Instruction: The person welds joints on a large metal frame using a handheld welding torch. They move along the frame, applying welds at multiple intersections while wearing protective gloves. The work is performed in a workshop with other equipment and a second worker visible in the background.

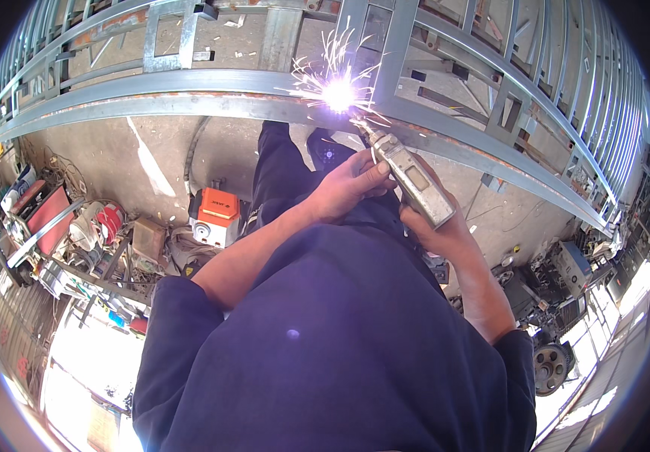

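Both my hands grip a boxy, silver-grey handheld welding gun (417, 181). My left hand (349, 183) closes on its front part from the left, thumb against the casing. Wrapped round the body from the right and below is my right hand (444, 230); the gun hides some of its fingers. The nozzle points away from me at a galvanised steel frame (219, 81). At the nozzle's tip burns a white-violet glare (338, 96), throwing sparks up and outward. That glare hides the exact spot on the metal where the nozzle meets or nears it.
An orange-and-white box-shaped machine (218, 215) stands on the floor at left, a hose (195, 154) running from it. Tools and clutter lie farther left, including a red folded item (50, 218). At right are machinery (570, 267) and a wheel (552, 368). Steel bars span the far side.
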`<action>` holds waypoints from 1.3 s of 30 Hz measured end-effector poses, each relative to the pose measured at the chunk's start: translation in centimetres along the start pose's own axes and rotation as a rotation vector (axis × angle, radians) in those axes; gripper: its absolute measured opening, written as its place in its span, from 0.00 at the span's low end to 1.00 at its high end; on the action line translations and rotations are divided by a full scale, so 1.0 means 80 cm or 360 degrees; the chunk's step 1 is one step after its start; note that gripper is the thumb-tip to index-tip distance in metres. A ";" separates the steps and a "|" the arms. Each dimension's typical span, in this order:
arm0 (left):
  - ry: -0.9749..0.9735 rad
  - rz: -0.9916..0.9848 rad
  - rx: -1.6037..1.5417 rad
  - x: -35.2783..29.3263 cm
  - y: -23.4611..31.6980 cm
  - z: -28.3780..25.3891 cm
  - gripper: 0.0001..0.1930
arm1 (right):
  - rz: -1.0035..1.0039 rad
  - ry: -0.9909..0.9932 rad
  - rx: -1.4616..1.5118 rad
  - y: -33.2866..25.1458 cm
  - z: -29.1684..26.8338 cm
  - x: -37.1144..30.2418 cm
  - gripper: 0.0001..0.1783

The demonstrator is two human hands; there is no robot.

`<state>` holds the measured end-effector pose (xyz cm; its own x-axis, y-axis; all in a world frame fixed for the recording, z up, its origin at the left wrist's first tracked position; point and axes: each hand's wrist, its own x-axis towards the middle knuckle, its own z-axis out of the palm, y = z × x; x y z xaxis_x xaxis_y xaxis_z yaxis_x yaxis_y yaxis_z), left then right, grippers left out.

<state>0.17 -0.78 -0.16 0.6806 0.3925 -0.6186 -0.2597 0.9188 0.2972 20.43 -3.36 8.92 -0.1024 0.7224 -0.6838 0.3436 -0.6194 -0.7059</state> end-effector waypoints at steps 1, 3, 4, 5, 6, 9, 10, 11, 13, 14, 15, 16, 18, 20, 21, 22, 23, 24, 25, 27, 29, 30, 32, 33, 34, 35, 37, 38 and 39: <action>0.0000 0.0003 0.0004 0.000 0.000 0.001 0.39 | 0.0033 -0.0016 0.0015 -0.001 -0.001 -0.001 0.43; -0.0004 0.0008 0.0010 -0.002 0.003 0.003 0.39 | 0.0066 -0.0047 0.0075 -0.004 -0.002 -0.002 0.43; -0.0003 0.0005 0.0010 -0.002 0.002 0.002 0.40 | 0.0083 -0.0061 0.0105 -0.005 -0.002 -0.003 0.44; -0.0002 0.0002 0.0010 -0.001 0.001 0.002 0.40 | 0.0054 -0.0053 0.0099 -0.003 -0.002 -0.003 0.44; 0.0001 0.0001 0.0011 -0.001 0.001 0.002 0.40 | 0.0024 -0.0047 0.0093 0.002 -0.001 -0.003 0.44; 0.0043 -0.0004 0.0022 -0.003 0.001 0.005 0.40 | 0.0022 -0.0054 0.0112 0.001 -0.001 -0.004 0.44; 0.0031 -0.0009 0.0018 -0.003 0.001 0.005 0.40 | 0.0036 -0.0062 0.0124 -0.001 -0.002 -0.004 0.43; 0.0018 -0.0013 0.0015 -0.003 0.001 0.004 0.40 | 0.0053 -0.0068 0.0133 -0.002 -0.002 -0.005 0.43; -0.0006 -0.0016 0.0002 -0.003 0.001 0.004 0.40 | 0.0080 -0.0071 0.0148 -0.002 -0.003 -0.007 0.43; -0.0016 -0.0014 -0.0008 -0.002 0.001 0.004 0.40 | 0.0089 -0.0071 0.0153 -0.003 -0.003 -0.007 0.42; -0.0026 -0.0011 -0.0017 -0.002 0.001 0.004 0.40 | 0.0089 -0.0067 0.0154 -0.003 -0.004 -0.008 0.41; -0.0007 -0.0013 -0.0014 -0.003 0.002 0.005 0.40 | 0.0089 -0.0063 0.0155 -0.002 -0.004 -0.009 0.41; 0.0031 -0.0017 -0.0006 -0.005 0.002 0.008 0.40 | 0.0061 -0.0065 0.0171 0.000 -0.004 -0.010 0.41; 0.0028 -0.0026 -0.0009 -0.005 0.001 0.008 0.40 | 0.0056 -0.0068 0.0196 0.000 -0.004 -0.011 0.41; 0.0026 -0.0031 -0.0011 -0.005 0.000 0.008 0.40 | 0.0067 -0.0070 0.0212 -0.001 -0.004 -0.012 0.41; 0.0018 -0.0032 -0.0004 -0.005 0.000 0.008 0.40 | 0.0077 -0.0071 0.0229 -0.002 -0.004 -0.013 0.41; 0.0011 -0.0033 0.0002 -0.005 0.001 0.007 0.40 | 0.0064 -0.0076 0.0256 -0.002 -0.004 -0.013 0.41; 0.0004 -0.0034 0.0010 -0.005 0.001 0.007 0.40 | 0.0051 -0.0082 0.0285 -0.001 -0.005 -0.013 0.41; 0.0008 -0.0037 0.0022 -0.005 0.001 0.007 0.41 | 0.0042 -0.0085 0.0284 0.001 -0.005 -0.013 0.41; 0.0015 -0.0044 0.0046 -0.005 -0.001 0.007 0.41 | 0.0029 -0.0085 0.0251 0.005 -0.005 -0.013 0.41; 0.0009 -0.0055 0.0038 -0.005 0.000 0.007 0.42 | 0.0048 -0.0094 0.0247 0.007 -0.006 -0.015 0.41; 0.0007 -0.0060 0.0034 -0.005 0.000 0.008 0.42 | 0.0068 -0.0106 0.0274 0.007 -0.007 -0.016 0.41; 0.0000 -0.0057 0.0041 -0.004 0.000 0.007 0.42 | 0.0087 -0.0120 0.0303 0.007 -0.008 -0.017 0.41; -0.0003 -0.0056 0.0047 -0.004 -0.001 0.007 0.42 | 0.0083 -0.0123 0.0306 0.007 -0.008 -0.017 0.41; 0.0003 -0.0056 0.0049 -0.005 -0.001 0.007 0.42 | 0.0078 -0.0132 0.0318 0.006 -0.009 -0.018 0.40; 0.0009 -0.0058 0.0051 -0.005 -0.001 0.008 0.43 | 0.0073 -0.0140 0.0330 0.005 -0.010 -0.018 0.40; 0.0029 -0.0073 0.0035 -0.007 0.000 0.009 0.43 | 0.0046 -0.0160 0.0333 0.002 -0.011 -0.020 0.40; 0.0042 -0.0087 0.0020 -0.009 0.000 0.013 0.44 | 0.0025 -0.0163 0.0316 0.002 -0.012 -0.021 0.40; 0.0054 -0.0103 0.0005 -0.010 -0.001 0.015 0.44 | -0.0012 -0.0153 0.0260 0.004 -0.012 -0.022 0.40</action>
<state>0.46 -1.17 1.17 0.6721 0.3335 -0.6611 -0.2139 0.9422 0.2580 21.63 -4.53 10.08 -0.1959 0.6993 -0.6875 0.1872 -0.6615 -0.7262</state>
